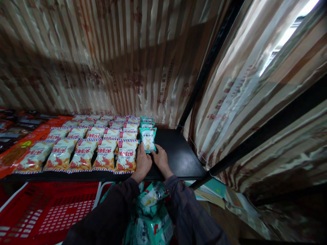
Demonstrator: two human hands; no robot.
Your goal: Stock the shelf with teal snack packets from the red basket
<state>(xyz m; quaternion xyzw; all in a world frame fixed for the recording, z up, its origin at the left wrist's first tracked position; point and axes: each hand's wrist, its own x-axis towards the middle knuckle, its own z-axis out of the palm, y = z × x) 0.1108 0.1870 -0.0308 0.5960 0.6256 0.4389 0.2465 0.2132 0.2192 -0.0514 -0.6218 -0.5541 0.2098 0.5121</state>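
Note:
Between both hands a small green and white snack bag stands on the black shelf (pixel 176 149). My left hand (pixel 143 160) holds the lower left side of this green bag (pixel 148 139), its fingers pressed to it. My right hand (pixel 160 158) grips the bag's lower right corner. Behind it, more green bags (pixel 146 120) stand in a line toward the curtain. Just left of my left hand is the front white and red snack bag (pixel 126 154) of several rows of the same kind.
Orange and dark packages (pixel 25 143) lie at the shelf's left. Below are a red basket (pixel 63 207) and a heap of green bags (pixel 153 217). Black posts (pixel 212 61) and striped curtains (pixel 114 51) enclose the shelf behind and to the right.

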